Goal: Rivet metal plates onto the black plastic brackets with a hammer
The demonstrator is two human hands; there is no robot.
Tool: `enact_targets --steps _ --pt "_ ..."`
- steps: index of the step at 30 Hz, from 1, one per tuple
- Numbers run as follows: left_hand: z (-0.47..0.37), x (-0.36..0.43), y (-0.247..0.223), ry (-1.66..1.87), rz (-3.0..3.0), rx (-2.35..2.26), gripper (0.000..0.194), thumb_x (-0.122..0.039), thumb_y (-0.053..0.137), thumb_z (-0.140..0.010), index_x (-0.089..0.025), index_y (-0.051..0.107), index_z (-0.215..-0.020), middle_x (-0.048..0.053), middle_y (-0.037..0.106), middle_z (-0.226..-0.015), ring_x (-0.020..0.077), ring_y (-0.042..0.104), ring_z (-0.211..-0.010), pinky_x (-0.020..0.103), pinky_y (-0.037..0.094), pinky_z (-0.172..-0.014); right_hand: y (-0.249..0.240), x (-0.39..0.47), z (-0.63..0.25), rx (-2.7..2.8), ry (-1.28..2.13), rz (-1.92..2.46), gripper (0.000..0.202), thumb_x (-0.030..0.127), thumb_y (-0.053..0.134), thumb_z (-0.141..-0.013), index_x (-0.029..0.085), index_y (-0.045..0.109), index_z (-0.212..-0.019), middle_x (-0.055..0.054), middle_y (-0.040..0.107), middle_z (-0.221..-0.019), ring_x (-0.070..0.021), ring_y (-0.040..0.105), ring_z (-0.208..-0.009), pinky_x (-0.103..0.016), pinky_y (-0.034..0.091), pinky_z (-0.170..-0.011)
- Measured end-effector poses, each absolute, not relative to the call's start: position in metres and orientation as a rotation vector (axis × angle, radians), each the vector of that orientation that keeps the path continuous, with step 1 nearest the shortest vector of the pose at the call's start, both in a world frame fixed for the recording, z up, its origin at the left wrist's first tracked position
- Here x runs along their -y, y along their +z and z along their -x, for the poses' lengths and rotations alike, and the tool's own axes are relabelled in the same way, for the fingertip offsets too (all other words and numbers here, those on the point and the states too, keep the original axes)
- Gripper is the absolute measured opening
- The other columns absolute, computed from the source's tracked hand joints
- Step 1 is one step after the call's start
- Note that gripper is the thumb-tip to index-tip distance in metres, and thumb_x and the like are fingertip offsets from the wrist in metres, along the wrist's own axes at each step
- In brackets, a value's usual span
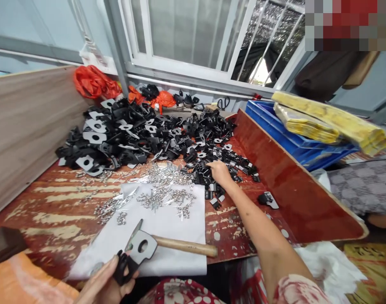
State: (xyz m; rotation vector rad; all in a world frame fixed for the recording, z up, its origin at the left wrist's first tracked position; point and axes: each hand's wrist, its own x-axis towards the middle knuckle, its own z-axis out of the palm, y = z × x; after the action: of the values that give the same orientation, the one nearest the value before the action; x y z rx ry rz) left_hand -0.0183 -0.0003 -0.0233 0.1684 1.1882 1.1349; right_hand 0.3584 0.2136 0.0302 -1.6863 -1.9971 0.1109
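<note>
In my left hand (112,278), at the lower front, is a black plastic bracket (126,266) with a pale grey plate that has a round hole; my fingers are closed round its black part. Just behind it a hammer (186,246) with a wooden handle lies on a white sheet (193,223), its metal head partly covered by the bracket. My right hand (220,174) reaches forward to a pile of small black parts (208,177). Its fingers are pressed together at the pile, and what they pinch cannot be made out. Loose metal pins and rivets (167,196) are scattered on the sheet.
A large heap of black brackets (126,131) fills the back of the worn red table (53,198). Boards (287,181) wall the sides. One bracket (268,199) lies apart at right. Beyond the right board stands a blue crate (268,124) with yellow bundles (332,122).
</note>
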Motion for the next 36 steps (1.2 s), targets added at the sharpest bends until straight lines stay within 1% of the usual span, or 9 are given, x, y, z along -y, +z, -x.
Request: enact_targets --steps 5,8,11,18,21,25,29,33,36 --pt "0.019 0.010 -0.021 1.151 -0.252 -1.265 0.051 -0.048 0.101 -0.042 -0.018 0.084 -0.079 0.008 0.075 -0.064 0.0239 0.068 -0.058 0.023 0.046 -0.037 0.026 -0.168 -0.350 1.895 0.086 1.671 0.041 0.004 0.042 -0.093 0.017 0.076 -0.113 -0.013 0.073 -0.113 -0.0250 0.063 -0.106 -0.041 0.046 -0.099" --pt "0.017 0.013 -0.019 1.157 -0.287 -1.296 0.052 -0.051 0.099 -0.045 -0.020 0.084 -0.084 0.010 0.077 -0.069 0.0245 0.067 -0.062 0.024 0.045 -0.040 0.012 -0.113 -0.319 2.057 0.312 1.532 0.039 0.003 0.053 -0.087 0.027 0.079 -0.103 -0.001 0.076 -0.097 -0.0177 0.068 -0.091 -0.028 0.053 -0.085" --pt "0.016 0.013 -0.021 1.157 -0.312 -1.285 0.051 -0.053 0.097 -0.048 -0.020 0.084 -0.086 0.010 0.077 -0.068 0.0210 0.064 -0.056 0.024 0.043 -0.040 -0.012 -0.067 -0.292 2.103 0.583 1.435 0.038 -0.002 0.053 -0.084 0.023 0.078 -0.098 -0.002 0.073 -0.089 -0.0159 0.067 -0.084 -0.026 0.053 -0.079" --pt "0.027 0.007 -0.038 1.051 -0.357 -1.169 0.047 -0.050 0.098 -0.045 -0.024 0.085 -0.081 0.006 0.070 -0.053 0.0150 0.053 -0.037 0.023 0.039 -0.036 -0.015 -0.035 -0.281 2.299 0.273 1.449 0.024 0.008 0.060 -0.090 0.022 0.071 -0.106 -0.006 0.068 -0.098 -0.0221 0.058 -0.094 -0.036 0.048 -0.088" --pt "0.022 0.011 -0.027 1.039 -0.413 -1.199 0.044 -0.049 0.098 -0.046 -0.025 0.086 -0.081 0.005 0.072 -0.062 0.0185 0.058 -0.045 0.029 0.048 -0.044 -0.015 -0.037 -0.274 2.466 0.207 1.480 0.018 0.011 0.064 -0.089 0.019 0.069 -0.104 -0.007 0.068 -0.096 -0.0232 0.058 -0.093 -0.034 0.049 -0.083" --pt "0.005 0.015 -0.002 0.996 -0.652 -1.357 0.043 -0.058 0.092 -0.054 -0.023 0.085 -0.078 0.009 0.073 -0.100 0.0266 0.064 -0.080 0.033 0.056 -0.064 -0.017 -0.045 -0.267 2.392 0.090 1.600 0.021 0.004 0.056 -0.089 0.017 0.070 -0.098 -0.008 0.068 -0.088 -0.0231 0.061 -0.087 -0.033 0.050 -0.079" --pt "-0.006 0.005 0.009 0.924 -0.948 -1.366 0.033 -0.053 0.088 -0.059 -0.022 0.079 -0.065 0.007 0.063 -0.098 0.0269 0.059 -0.095 0.030 0.054 -0.078 0.003 -0.047 -0.256 2.056 0.294 1.358 0.026 0.007 0.053 -0.091 0.021 0.071 -0.103 -0.005 0.073 -0.092 -0.0205 0.066 -0.090 -0.036 0.051 -0.090" --pt "-0.015 -0.004 0.013 0.904 -0.894 -1.186 0.031 -0.049 0.087 -0.065 -0.020 0.079 -0.070 0.007 0.058 -0.097 0.0242 0.056 -0.086 0.029 0.055 -0.063 0.021 -0.036 -0.224 1.905 0.523 1.138 0.023 0.012 0.058 -0.089 0.027 0.073 -0.099 0.001 0.076 -0.089 -0.0177 0.069 -0.083 -0.049 0.035 -0.116" --pt "-0.021 -0.003 0.018 0.940 -0.769 -1.065 0.029 -0.047 0.084 -0.071 -0.018 0.080 -0.075 0.007 0.058 -0.097 0.0228 0.054 -0.085 0.029 0.057 -0.063 0.021 -0.027 -0.203 1.849 0.591 1.105 0.023 0.014 0.058 -0.089 0.029 0.074 -0.098 0.001 0.076 -0.087 -0.0186 0.070 -0.083 -0.054 0.026 -0.121"
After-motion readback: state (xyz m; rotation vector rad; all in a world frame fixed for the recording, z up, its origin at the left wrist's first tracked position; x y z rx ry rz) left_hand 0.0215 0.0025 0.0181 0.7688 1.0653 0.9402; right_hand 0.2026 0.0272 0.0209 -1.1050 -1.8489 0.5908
